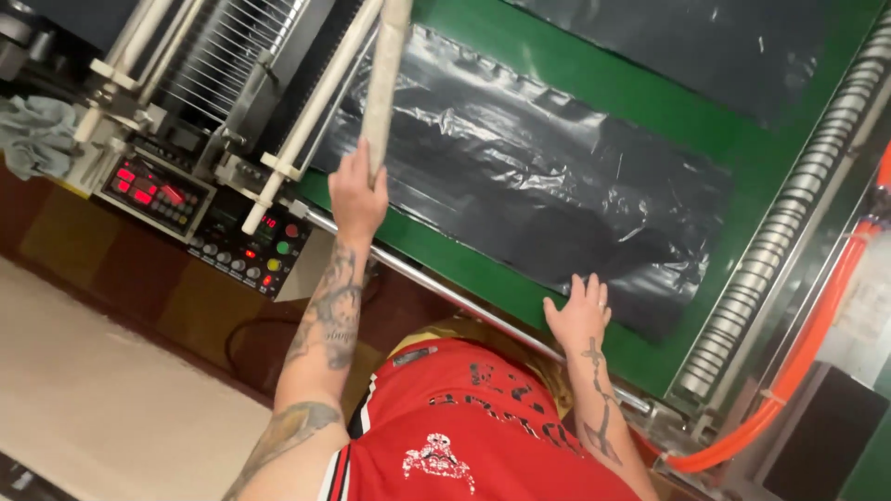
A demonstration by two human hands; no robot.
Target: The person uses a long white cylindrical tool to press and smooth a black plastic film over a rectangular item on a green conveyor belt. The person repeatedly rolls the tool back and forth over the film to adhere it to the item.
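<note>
- Black plastic sheet (557,204), glossy and wrinkled, is spread flat on the green table (742,148) of a machine, right of centre in the view.
- The right hand (578,315) is laid open on the near edge of the sheet, fingers spread and flat, with nothing clasped in its grip.
- The left hand (355,190) is raised at the left end of the sheet, its grip closed around a pale rod (385,74) that runs up and out of the top of the view.
- A control panel (213,218) with red lit displays and coloured buttons is seen left of the left hand, below white rollers (316,111).
- A crumpled grey cloth (37,134) is seen at the far left edge, beside the panel.
- A ribbed metal roller (789,232) borders the right side of the table, and an orange hose (807,353) runs beside it.
- A red shirt (464,436) is worn by the person and fills the near bottom of the view.
</note>
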